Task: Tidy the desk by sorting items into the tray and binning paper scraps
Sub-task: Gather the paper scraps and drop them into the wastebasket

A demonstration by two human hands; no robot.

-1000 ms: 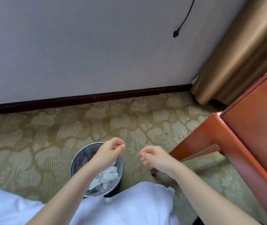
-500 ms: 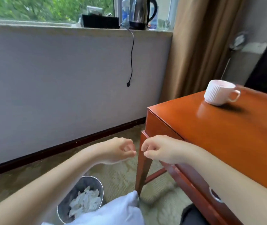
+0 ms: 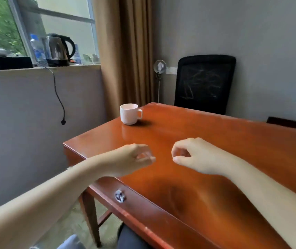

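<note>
The red-brown wooden desk [image 3: 215, 150] fills the right half of the head view. A white ribbed mug [image 3: 129, 114] stands upright near its far left corner. My left hand [image 3: 134, 159] hovers over the desk's left edge with loosely curled fingers and nothing in it. My right hand [image 3: 190, 155] hovers a little to the right, over the desk top, fingers also loosely curled and holding nothing. No tray, bin or paper scraps are in view.
A black mesh office chair [image 3: 204, 83] stands behind the desk. On the windowsill at the left sit a steel kettle [image 3: 59, 49] and a water bottle [image 3: 36, 51]; a black cord [image 3: 59, 99] hangs down the wall. A brown curtain [image 3: 125, 51] hangs behind the mug. The drawer knob [image 3: 120, 195] sits on the desk front.
The view has swung up from the floor bin with paper scraps to the desk top. Both hands moved from over the bin to above the desk, still holding nothing.
</note>
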